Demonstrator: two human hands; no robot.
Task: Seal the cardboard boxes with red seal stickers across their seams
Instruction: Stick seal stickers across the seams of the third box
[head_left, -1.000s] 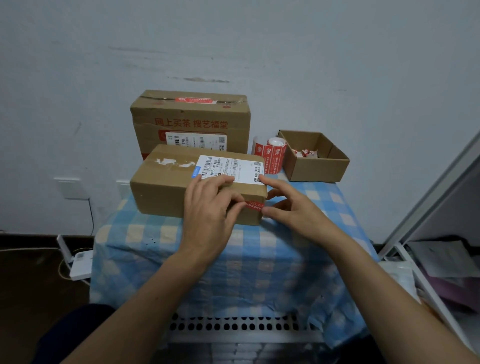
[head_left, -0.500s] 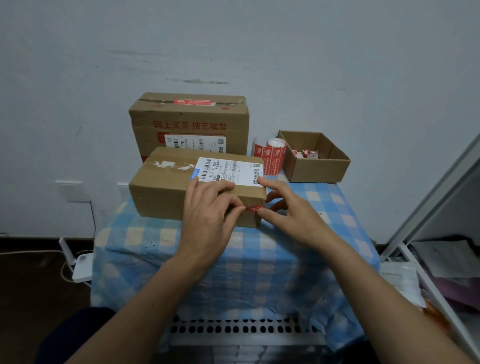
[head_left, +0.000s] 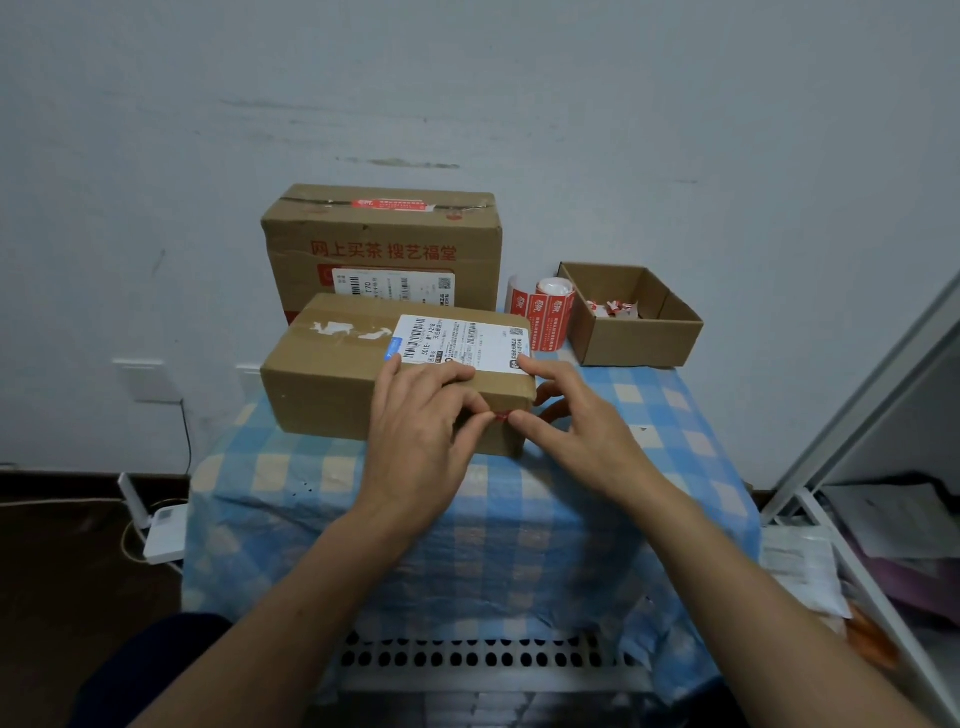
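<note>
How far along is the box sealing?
Done: rear box carries a red sticker along its top seam. In hand: left hand and right hand press a red seal onto the front box. Remaining: finishing that seal; the sticker roll stands behind.

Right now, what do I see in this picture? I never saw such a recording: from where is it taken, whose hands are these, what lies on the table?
No machine here: a person wears one camera on the head, which looks down at the two bare hands. On a blue checked cloth lie two closed cardboard boxes. The left hand and the right hand rest on the front box, and their thumbs press a red seal sticker onto its near face. The rear box already carries a red sticker on top. At the right stand a roll of red stickers and a small open box with paper scraps.
</note>
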